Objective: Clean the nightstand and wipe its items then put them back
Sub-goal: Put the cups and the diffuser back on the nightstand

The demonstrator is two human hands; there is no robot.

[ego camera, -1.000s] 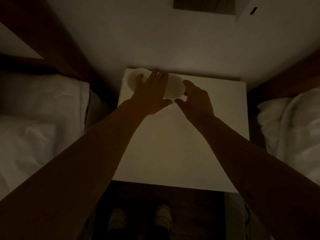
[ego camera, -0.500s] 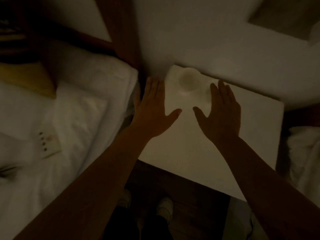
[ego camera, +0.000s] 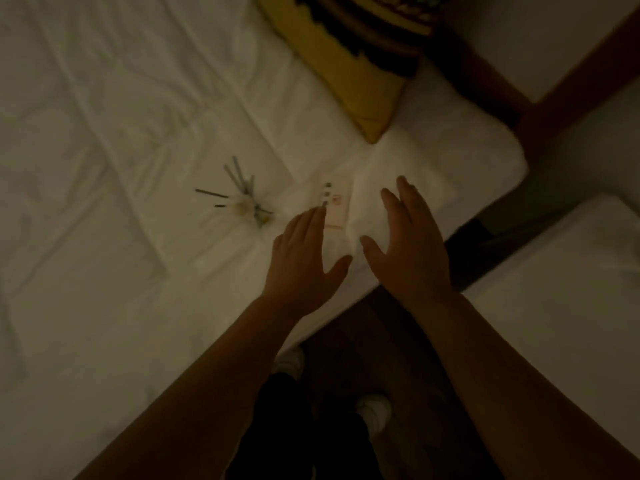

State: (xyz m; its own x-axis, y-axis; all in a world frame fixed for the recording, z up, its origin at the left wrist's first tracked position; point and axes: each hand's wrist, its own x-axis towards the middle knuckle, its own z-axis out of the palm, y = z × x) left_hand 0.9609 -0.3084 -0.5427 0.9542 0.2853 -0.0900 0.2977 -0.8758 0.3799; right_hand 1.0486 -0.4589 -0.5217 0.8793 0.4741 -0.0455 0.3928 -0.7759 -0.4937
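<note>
1. From my remote seat, head cam looks down on the bed (ego camera: 138, 306), white sheet, dim light, pic blurred. All places below given rel. to the bed.
2. Left hand (ego camera: 304, 261) hovers over the bed's near edge, palm down, fingers straight and spread, thumb out to the side. Holds nothing.
3. Right hand (ego camera: 408, 251) hovers over the bed's near corner, just right of the left hand, fingers straight, apart, thumb out. Holds nothing. Hands not touching each other.
4. Small card (ego camera: 334, 209) w/ dark marks lies flat on the bed near that corner, between the two hands and just past the left fingertips; can't tell if the fingertips touch it.
5. Bundle of thin dark sticks (ego camera: 239, 192) lies on the bed further in, left of the card, apart from it. Can't tell what they are, too blurry.
6. Folded white cloth (ego camera: 398, 168) seems to lie on the bed corner under/ahead of the right hand; edges hard to make out.
7. Yellow pillow (ego camera: 349, 74) sits on the bed's far side, by the wooden headboard (ego camera: 485, 81).
8. Nightstand (ego camera: 561, 323), white top, sits off the bed's right side, across a dark gap; right forearm crosses its near edge.
9. White shoes (ego camera: 375, 410) on dark floor below the bed's near edge.
</note>
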